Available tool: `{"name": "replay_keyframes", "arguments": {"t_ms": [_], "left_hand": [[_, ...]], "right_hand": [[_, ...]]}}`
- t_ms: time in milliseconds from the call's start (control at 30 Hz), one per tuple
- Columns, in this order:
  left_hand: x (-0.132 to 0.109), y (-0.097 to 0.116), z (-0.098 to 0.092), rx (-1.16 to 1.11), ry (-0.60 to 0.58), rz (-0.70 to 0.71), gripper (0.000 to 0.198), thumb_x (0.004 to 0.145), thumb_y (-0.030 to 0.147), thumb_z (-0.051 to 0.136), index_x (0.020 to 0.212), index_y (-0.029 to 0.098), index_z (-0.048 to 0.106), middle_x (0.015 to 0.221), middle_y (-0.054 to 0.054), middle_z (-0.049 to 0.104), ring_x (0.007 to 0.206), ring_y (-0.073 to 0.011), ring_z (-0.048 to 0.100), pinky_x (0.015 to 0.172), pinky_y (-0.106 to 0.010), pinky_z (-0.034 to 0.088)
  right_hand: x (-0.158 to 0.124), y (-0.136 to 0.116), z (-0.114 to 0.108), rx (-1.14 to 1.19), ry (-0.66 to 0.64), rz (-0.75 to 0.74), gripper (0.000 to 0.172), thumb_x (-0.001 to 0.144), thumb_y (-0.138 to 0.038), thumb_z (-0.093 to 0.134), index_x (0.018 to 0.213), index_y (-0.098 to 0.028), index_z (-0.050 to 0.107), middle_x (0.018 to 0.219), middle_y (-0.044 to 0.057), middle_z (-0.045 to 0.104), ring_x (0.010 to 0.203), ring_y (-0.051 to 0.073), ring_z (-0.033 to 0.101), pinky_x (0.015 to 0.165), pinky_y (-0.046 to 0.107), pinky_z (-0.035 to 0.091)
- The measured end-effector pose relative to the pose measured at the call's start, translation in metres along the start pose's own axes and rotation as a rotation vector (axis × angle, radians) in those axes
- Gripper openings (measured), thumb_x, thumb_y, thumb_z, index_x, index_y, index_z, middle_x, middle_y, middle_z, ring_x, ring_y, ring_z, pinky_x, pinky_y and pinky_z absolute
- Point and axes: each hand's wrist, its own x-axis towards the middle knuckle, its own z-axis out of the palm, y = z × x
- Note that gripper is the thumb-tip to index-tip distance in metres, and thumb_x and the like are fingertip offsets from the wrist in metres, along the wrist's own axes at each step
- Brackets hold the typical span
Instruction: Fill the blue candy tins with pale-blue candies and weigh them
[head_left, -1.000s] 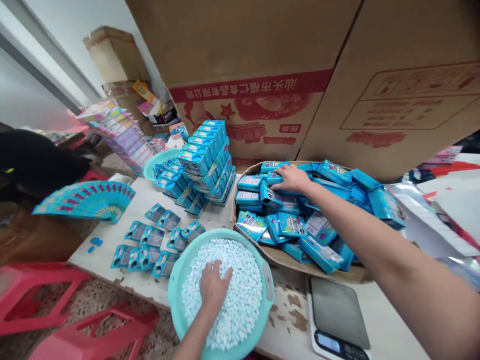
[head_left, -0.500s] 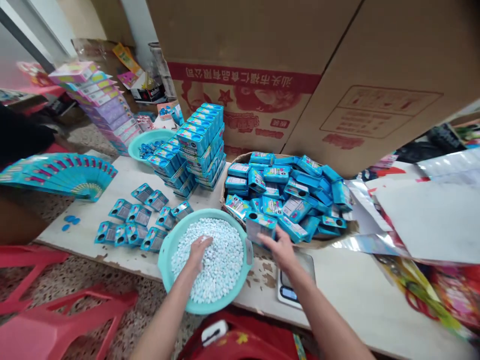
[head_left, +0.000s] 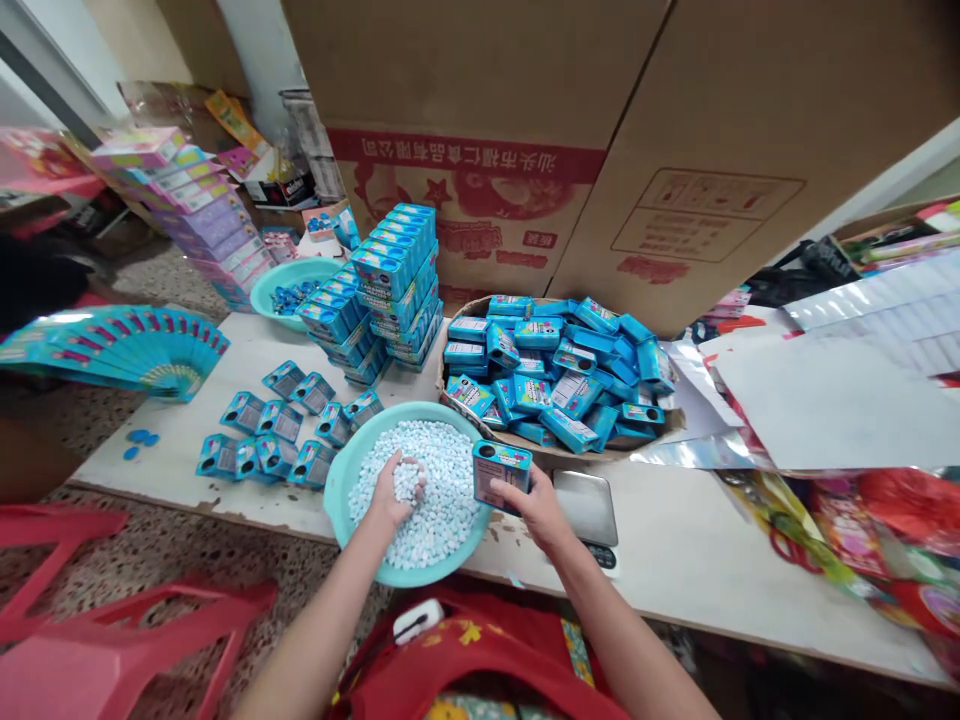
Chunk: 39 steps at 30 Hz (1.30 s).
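My left hand [head_left: 393,490] is turned palm up over the turquoise basin [head_left: 339,500], its fingers cupped round a small heap of pale candies. More white and light-blue candies [head_left: 439,515] fill that basin. Over the basin's right rim, my right hand [head_left: 531,498] grips a small blue candy box [head_left: 501,474], its dark round opening facing up. To the right of that hand lies a kitchen scale [head_left: 586,508] with nothing on its plate. Behind it, a shallow carton [head_left: 517,440] is heaped with similar blue boxes [head_left: 555,370].
Several blue boxes [head_left: 279,420] stand left of the basin, beside tall stacks of boxes [head_left: 396,265]. A second basin [head_left: 262,295] holds blue pieces. Large cardboard [head_left: 465,80] walls the back. Another person's arm [head_left: 30,440] is at left, near fanned blue cards [head_left: 142,345] and red stools [head_left: 127,640].
My left hand has risen and turned palm up, now with candies in it. My right hand has brought the box left and closer to the basin. The camera view has shifted slightly.
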Motion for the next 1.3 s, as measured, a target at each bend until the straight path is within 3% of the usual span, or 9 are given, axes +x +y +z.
{"name": "replay_keyframes", "arguments": {"t_ms": [133,267,367,433,633,900,1133,1300], "left_hand": [[-0.019,0.01,0.019,-0.114,-0.083,-0.024,0.02,0.073,0.034,0.061,0.072,0.018,0.049,0.061,0.0,0.054,0.044,-0.0103,0.052,0.036,-0.017,0.035],[-0.036,0.016,0.05,-0.113,-0.153,0.219,0.026,0.068,0.037,0.066,0.07,0.016,0.051,0.059,0.0,0.054,0.049,-0.0134,0.057,0.042,-0.021,0.042],[-0.037,0.013,0.064,-0.07,-0.042,0.409,0.028,0.063,0.036,0.071,0.067,0.014,0.053,0.061,0.0,0.057,0.055,-0.0153,0.061,0.054,-0.027,0.05],[-0.035,0.011,0.066,-0.055,0.001,0.484,0.03,0.062,0.037,0.072,0.068,0.014,0.053,0.061,0.001,0.057,0.053,-0.0148,0.061,0.055,-0.027,0.05],[-0.031,0.01,0.065,-0.015,-0.018,0.576,0.032,0.064,0.039,0.072,0.072,0.015,0.053,0.062,0.003,0.057,0.051,-0.0125,0.059,0.053,-0.024,0.047],[-0.025,0.013,0.069,0.038,-0.004,0.64,0.031,0.065,0.037,0.072,0.071,0.016,0.05,0.06,0.003,0.054,0.047,-0.0112,0.055,0.047,-0.022,0.042],[-0.028,0.017,0.075,0.102,-0.007,0.674,0.027,0.068,0.036,0.07,0.074,0.016,0.053,0.063,0.002,0.055,0.05,-0.0107,0.055,0.051,-0.023,0.042],[-0.025,0.015,0.079,0.155,-0.023,0.741,0.027,0.071,0.038,0.068,0.065,0.016,0.053,0.057,0.002,0.054,0.051,-0.0104,0.053,0.055,-0.024,0.043]], "right_hand": [[0.001,0.007,0.014,-0.297,0.014,-0.11,0.039,0.07,-0.042,0.071,0.101,-0.019,0.062,0.097,0.004,0.069,0.088,0.023,0.062,0.083,0.038,0.049],[0.004,0.018,0.04,-0.516,-0.044,-0.247,0.036,0.071,-0.039,0.07,0.101,-0.02,0.061,0.096,0.004,0.066,0.088,0.023,0.061,0.082,0.036,0.047],[0.007,0.024,0.054,-0.573,-0.038,-0.343,0.032,0.073,-0.037,0.07,0.099,-0.021,0.06,0.097,0.005,0.065,0.092,0.024,0.06,0.083,0.036,0.046],[0.009,0.026,0.059,-0.603,-0.029,-0.395,0.031,0.073,-0.036,0.07,0.099,-0.022,0.06,0.098,0.006,0.063,0.095,0.024,0.058,0.085,0.037,0.046],[0.012,0.021,0.064,-0.666,-0.093,-0.42,0.029,0.073,-0.024,0.067,0.101,-0.022,0.06,0.099,0.006,0.064,0.095,0.025,0.058,0.085,0.039,0.046],[0.02,0.015,0.066,-0.636,-0.096,-0.357,0.032,0.072,-0.032,0.071,0.101,-0.022,0.062,0.1,0.005,0.066,0.094,0.025,0.061,0.084,0.036,0.047],[0.022,0.009,0.065,-0.642,-0.062,-0.343,0.031,0.072,-0.03,0.071,0.102,-0.023,0.063,0.1,0.005,0.067,0.095,0.025,0.061,0.085,0.037,0.046],[0.026,0.008,0.061,-0.641,-0.04,-0.346,0.03,0.072,-0.028,0.07,0.101,-0.023,0.063,0.1,0.004,0.067,0.094,0.024,0.061,0.085,0.037,0.046]]}}
